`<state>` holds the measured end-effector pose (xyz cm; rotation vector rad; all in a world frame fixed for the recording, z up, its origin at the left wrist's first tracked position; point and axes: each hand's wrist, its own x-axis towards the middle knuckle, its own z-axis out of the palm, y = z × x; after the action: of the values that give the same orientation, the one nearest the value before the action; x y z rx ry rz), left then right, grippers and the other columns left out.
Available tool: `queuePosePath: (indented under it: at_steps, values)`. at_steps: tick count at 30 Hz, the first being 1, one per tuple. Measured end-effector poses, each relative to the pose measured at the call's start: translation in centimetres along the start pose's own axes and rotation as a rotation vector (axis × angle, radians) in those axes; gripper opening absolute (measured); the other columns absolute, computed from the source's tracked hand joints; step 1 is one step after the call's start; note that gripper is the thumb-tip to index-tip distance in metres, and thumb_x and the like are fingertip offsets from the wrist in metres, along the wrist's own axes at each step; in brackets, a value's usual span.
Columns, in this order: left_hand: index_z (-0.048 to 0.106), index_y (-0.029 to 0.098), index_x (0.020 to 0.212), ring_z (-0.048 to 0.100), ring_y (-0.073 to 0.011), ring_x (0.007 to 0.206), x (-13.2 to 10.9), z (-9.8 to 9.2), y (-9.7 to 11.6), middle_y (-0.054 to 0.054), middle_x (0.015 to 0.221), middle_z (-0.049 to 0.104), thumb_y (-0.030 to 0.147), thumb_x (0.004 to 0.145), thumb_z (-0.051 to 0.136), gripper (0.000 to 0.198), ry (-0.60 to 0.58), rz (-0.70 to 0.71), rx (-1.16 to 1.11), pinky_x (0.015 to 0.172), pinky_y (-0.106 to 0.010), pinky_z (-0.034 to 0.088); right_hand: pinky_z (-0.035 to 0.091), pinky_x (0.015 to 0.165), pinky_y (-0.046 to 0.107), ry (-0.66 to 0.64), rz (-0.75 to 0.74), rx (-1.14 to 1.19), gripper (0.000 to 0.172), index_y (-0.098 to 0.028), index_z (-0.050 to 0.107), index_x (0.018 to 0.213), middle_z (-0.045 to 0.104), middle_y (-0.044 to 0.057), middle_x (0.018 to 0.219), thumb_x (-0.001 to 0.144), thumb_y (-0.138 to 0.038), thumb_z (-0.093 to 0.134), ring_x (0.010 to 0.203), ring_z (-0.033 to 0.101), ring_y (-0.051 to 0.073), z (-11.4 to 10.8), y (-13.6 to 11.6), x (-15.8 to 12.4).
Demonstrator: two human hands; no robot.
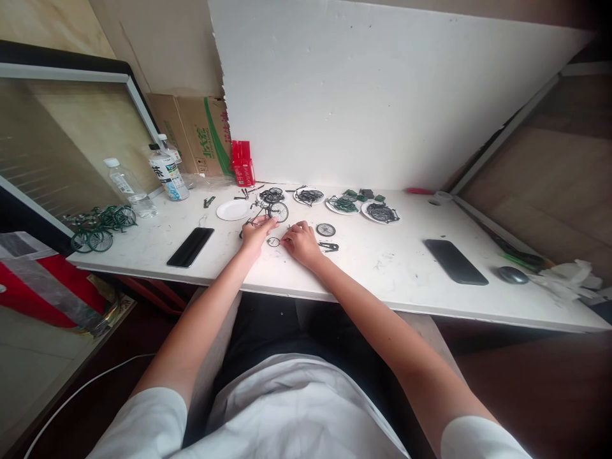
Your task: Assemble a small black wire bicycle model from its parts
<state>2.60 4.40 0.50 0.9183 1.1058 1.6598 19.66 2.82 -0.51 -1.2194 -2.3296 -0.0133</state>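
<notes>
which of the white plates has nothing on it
The leftmost plate, just left of the left hand, is bare white; the plates to its right are heaped with dark and green small parts.

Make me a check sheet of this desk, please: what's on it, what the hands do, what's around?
surface: white table, with small dark specks.
job's things: part-built model bicycle; small ring lying between the hands; loose wheel; black clip; plates of parts.
clutter: left phone, right phone, two bottles, mouse, green model bicycles, crumpled tissue.
grippers: left hand at the model bicycle; right hand with fingertips beside the small ring; grip too small to tell.
cables: white cable on the floor, left.
surroundings: white board, cardboard box, red box.
</notes>
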Motion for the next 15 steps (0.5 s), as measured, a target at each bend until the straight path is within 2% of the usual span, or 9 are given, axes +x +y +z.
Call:
queuePosePath:
  at_steps: [5,9,15]
  values:
    - [0.072,0.015,0.093,0.078,-0.0240,0.090,-0.2,0.0,0.3,-0.012,0.100,0.078,0.032,0.061,0.098,0.045,0.004,0.005,-0.004,0.069,-0.027,0.047,0.041,0.099,0.043,0.011,-0.116,0.018,0.031,-0.023,0.077,0.126,0.067,0.014,0.127,0.109,-0.032,0.052,0.126,0.044,0.032,-0.2,-0.5,-0.1]
    - [0.071,0.016,0.092,0.078,-0.0239,0.091,-0.2,-0.1,0.3,-0.012,0.101,0.078,0.033,0.061,0.098,0.045,0.001,0.005,0.002,0.072,-0.028,0.048,0.038,0.100,0.042,-0.036,-0.229,-0.030,0.034,-0.024,0.078,0.124,0.064,0.013,0.132,0.111,-0.028,0.047,0.127,0.042,0.031,-0.5,-0.9,0.2]
    - [0.071,0.015,0.093,0.077,-0.0221,0.090,-0.3,0.1,0.4,-0.013,0.103,0.078,0.031,0.063,0.097,0.042,0.011,0.005,0.009,0.073,-0.028,0.049,0.035,0.097,0.043,-0.106,-0.265,-0.104,0.035,-0.022,0.078,0.122,0.068,0.014,0.125,0.111,-0.032,0.047,0.121,0.044,0.031,-0.7,-1.5,1.0]
